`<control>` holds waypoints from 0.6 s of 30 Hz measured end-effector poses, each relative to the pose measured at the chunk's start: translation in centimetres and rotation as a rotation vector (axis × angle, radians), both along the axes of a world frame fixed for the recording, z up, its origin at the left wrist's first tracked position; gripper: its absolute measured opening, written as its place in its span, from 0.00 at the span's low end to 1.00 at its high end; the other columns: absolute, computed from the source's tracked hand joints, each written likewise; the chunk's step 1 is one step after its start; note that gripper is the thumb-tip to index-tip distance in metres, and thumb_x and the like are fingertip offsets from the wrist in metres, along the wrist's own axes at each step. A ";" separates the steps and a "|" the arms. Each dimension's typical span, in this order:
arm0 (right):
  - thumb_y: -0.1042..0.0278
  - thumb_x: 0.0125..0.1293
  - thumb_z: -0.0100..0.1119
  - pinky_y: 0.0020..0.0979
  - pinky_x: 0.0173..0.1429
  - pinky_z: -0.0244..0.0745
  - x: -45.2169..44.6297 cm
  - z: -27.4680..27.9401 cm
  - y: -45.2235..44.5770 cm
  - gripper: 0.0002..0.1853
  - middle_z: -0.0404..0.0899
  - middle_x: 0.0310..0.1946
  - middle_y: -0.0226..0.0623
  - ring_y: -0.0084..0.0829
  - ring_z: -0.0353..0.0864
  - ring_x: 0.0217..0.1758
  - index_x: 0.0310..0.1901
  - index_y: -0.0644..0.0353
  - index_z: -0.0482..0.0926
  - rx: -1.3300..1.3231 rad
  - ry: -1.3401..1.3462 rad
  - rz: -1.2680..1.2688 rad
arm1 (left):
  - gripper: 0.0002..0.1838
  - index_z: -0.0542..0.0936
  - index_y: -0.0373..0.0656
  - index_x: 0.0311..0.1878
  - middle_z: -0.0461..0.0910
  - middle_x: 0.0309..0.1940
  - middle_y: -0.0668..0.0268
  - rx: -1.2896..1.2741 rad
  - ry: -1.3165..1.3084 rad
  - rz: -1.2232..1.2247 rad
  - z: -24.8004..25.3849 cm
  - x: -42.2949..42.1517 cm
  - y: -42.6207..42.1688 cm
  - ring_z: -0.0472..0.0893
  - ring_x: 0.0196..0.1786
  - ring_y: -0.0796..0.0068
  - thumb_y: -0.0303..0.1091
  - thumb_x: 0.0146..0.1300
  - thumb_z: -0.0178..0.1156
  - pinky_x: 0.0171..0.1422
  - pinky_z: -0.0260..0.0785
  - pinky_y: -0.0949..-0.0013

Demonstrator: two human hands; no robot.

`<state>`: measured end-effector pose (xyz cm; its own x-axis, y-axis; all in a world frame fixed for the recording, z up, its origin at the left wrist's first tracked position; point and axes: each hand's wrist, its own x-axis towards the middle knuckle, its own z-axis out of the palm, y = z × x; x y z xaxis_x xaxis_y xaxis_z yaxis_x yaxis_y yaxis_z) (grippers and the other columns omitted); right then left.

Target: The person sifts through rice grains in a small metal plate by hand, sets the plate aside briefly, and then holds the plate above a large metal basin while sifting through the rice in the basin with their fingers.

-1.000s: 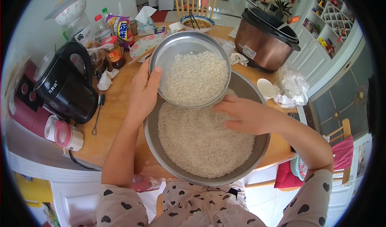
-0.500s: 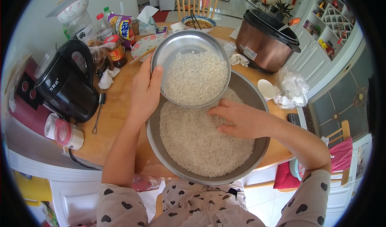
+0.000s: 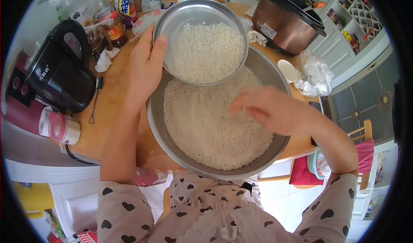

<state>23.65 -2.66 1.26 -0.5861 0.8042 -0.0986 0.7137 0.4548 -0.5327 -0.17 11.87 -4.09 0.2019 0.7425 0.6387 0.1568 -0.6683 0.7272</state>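
My left hand (image 3: 148, 64) grips the left rim of a round shiny metal dish (image 3: 170, 25), its thumb over the edge. White rice (image 3: 208, 49) covers much of the dish. The dish is tilted toward me above the far part of a large grey metal basin (image 3: 157, 114). A wide bed of rice (image 3: 202, 126) lies in the basin. Over the right part of this bed is my right hand (image 3: 271, 107), its bent fingers pointing left and smeared by motion. Whether grains are between them, I cannot make out.
On the left stand a black electric kettle (image 3: 60, 71), a pink-and-white jar (image 3: 64, 129) and a long thin utensil (image 3: 96, 101). A brown electric cooker (image 3: 284, 21) sits at the back right, near a paper cup (image 3: 288, 71) and a plastic bag (image 3: 314, 75). Jars and bottles crowd the back left.
My right hand has risen off the rice, its fingers bending and blurring. My view has tipped downward, so the table things sit higher in it. My left hand keeps its grip on the dish.
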 end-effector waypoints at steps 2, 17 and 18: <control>0.74 0.61 0.52 0.35 0.48 0.70 0.8 0.6 -0.2 0.14 0.74 0.41 0.41 0.40 0.77 0.43 0.49 0.62 0.74 0.010 -0.098 -0.094 | 0.21 0.72 0.33 0.57 0.79 0.43 0.56 -0.009 -0.005 0.019 0.2 0.1 -0.4 0.76 0.46 0.69 0.40 0.70 0.47 0.53 0.66 0.70; 0.46 0.50 0.68 0.37 0.55 0.67 -2.8 -0.1 -1.2 0.35 0.73 0.46 0.49 0.44 0.73 0.51 0.51 0.64 0.68 -0.281 -0.070 -0.211 | 0.21 0.71 0.34 0.57 0.79 0.44 0.55 -0.015 -0.002 0.029 0.2 0.2 -0.4 0.77 0.47 0.69 0.40 0.70 0.47 0.53 0.67 0.69; 0.46 0.51 0.68 0.37 0.55 0.66 -3.5 -0.4 -1.0 0.35 0.73 0.47 0.50 0.44 0.73 0.52 0.52 0.64 0.68 -0.253 -0.057 -0.191 | 0.21 0.71 0.33 0.57 0.79 0.44 0.55 -0.013 -0.005 0.023 0.1 0.2 -0.3 0.77 0.47 0.69 0.40 0.70 0.47 0.53 0.67 0.69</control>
<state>20.14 -3.63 0.82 -0.4149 0.8446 -0.3383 0.8053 0.1679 -0.5686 0.04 11.60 -4.02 0.1813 0.7550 0.6302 0.1678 -0.6552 0.7366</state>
